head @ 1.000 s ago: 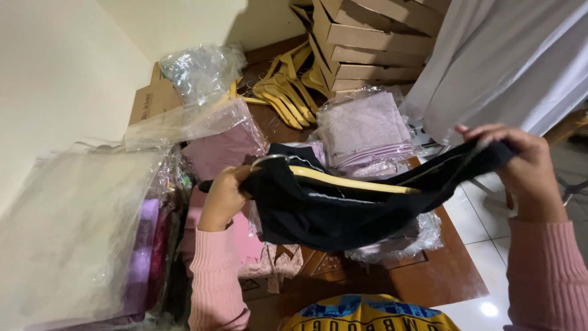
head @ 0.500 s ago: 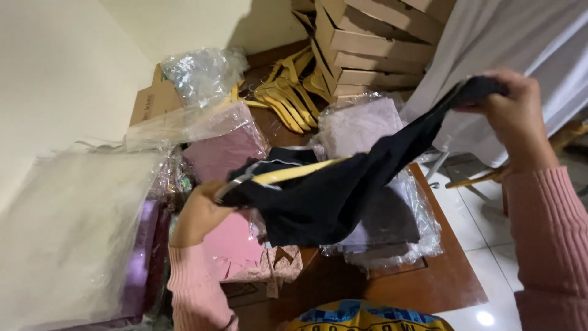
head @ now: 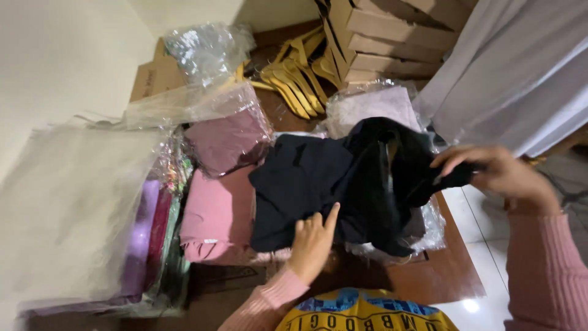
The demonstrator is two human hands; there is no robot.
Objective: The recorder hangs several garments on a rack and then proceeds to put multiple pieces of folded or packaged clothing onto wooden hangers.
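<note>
A black garment lies spread over pink bagged clothes on a brown wooden table. My left hand rests flat on the garment's near edge, fingers apart and one finger pointing up. At the right, my right hand grips a bunched end of the same black garment and holds it just above the table. Both arms wear pink ribbed sleeves.
Pink folded clothes in clear bags lie left of the garment. A large clear plastic bag covers the far left. Yellow wooden hangers and stacked cardboard boxes sit at the back. A white cloth hangs at the right.
The black garment was stretched in the air between both hands; now it is lowered onto the table. My left hand has let go and rests on it; my right hand has come down.
</note>
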